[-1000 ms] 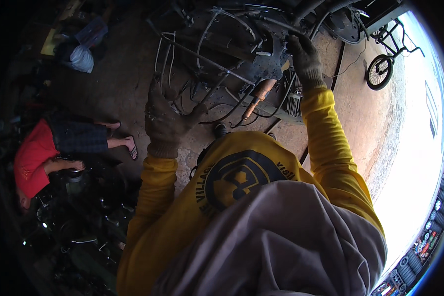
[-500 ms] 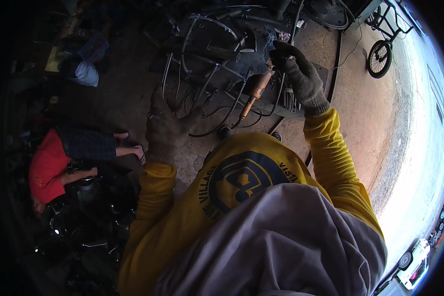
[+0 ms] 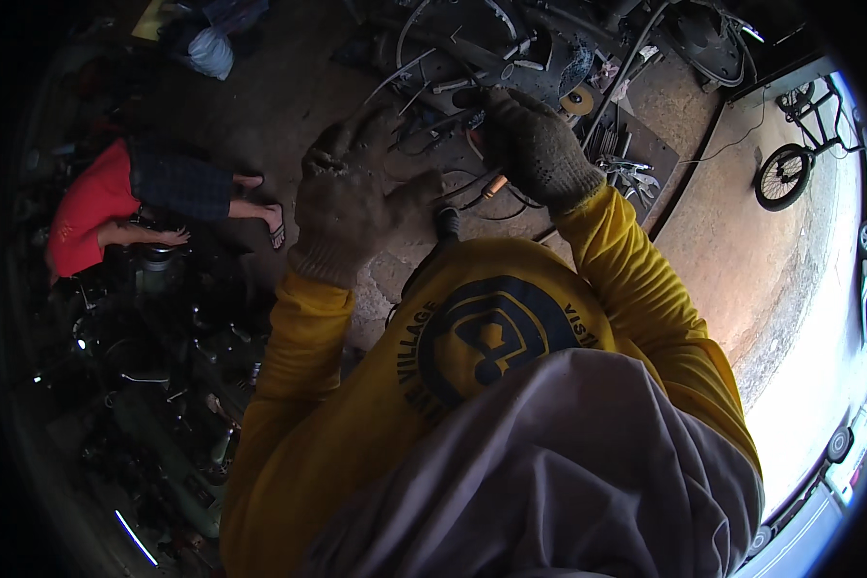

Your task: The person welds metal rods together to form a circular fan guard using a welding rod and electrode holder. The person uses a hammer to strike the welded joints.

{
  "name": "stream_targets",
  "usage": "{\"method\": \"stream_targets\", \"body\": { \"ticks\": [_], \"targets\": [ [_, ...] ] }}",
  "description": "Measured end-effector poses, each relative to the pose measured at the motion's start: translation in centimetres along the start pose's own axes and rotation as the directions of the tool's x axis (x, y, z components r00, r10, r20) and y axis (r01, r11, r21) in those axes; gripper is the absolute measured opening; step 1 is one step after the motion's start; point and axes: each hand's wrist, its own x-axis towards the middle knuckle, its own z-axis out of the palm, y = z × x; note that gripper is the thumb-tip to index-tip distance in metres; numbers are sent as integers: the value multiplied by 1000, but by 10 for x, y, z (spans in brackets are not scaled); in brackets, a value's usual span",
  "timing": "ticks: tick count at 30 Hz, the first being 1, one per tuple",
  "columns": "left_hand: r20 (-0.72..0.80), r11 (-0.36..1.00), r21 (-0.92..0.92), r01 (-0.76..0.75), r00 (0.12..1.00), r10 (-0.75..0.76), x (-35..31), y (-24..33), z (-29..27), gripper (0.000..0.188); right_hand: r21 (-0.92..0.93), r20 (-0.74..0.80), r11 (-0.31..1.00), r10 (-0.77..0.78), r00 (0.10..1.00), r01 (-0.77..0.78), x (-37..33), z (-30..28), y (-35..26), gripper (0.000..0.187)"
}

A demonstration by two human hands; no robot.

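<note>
My left hand (image 3: 352,197), in a dark knitted work glove, is raised with fingers and thumb spread apart, holding nothing. My right hand (image 3: 539,154), gloved the same way, has its fingers curled; whatever is inside them is hidden. Just below it, the end of an orange-bodied power tool (image 3: 494,186) with a dark cord shows, mostly covered by the hand. A tan round disc (image 3: 578,101) shows just beyond the right hand. Bent metal rods and hoops (image 3: 453,34) lie past both hands.
Pliers-like tools (image 3: 631,175) lie at the right of the work area. A person in a red shirt (image 3: 91,207) bends over dark machine parts (image 3: 154,337) on the left. A bicycle (image 3: 795,173) stands to the right, and a white bag (image 3: 210,53) sits at far left.
The view has shifted, so the metal frames sit higher. My right hand has curled over the orange tool, now mostly covered. My left hand appears larger, fingers still spread.
</note>
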Motion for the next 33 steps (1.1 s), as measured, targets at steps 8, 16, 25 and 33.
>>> {"method": "stream_targets", "body": {
  "ticks": [8, 16, 25, 33],
  "targets": [
    [198, 840, -429, 332, 942, -271, -3, 40, -21, 92, 149, 125, 981, 106, 986, -124, -10, -14, -15, 46],
    [290, 759, -502, 415, 907, -304, -17, 41, -48, 82, 718, -74, 658, 398, 915, -228, 6, -96, 23, 60],
    [344, 659, -600, 453, 890, -300, -10, 36, -15, 80, 368, -506, 927, 135, 852, 73, 117, -289, 101, 32],
    [359, 625, -600, 500, 866, -348, -20, 22, -3, 87, 608, -331, 771, 28, 943, 191, 146, -299, 104, 19]
  ]
}}
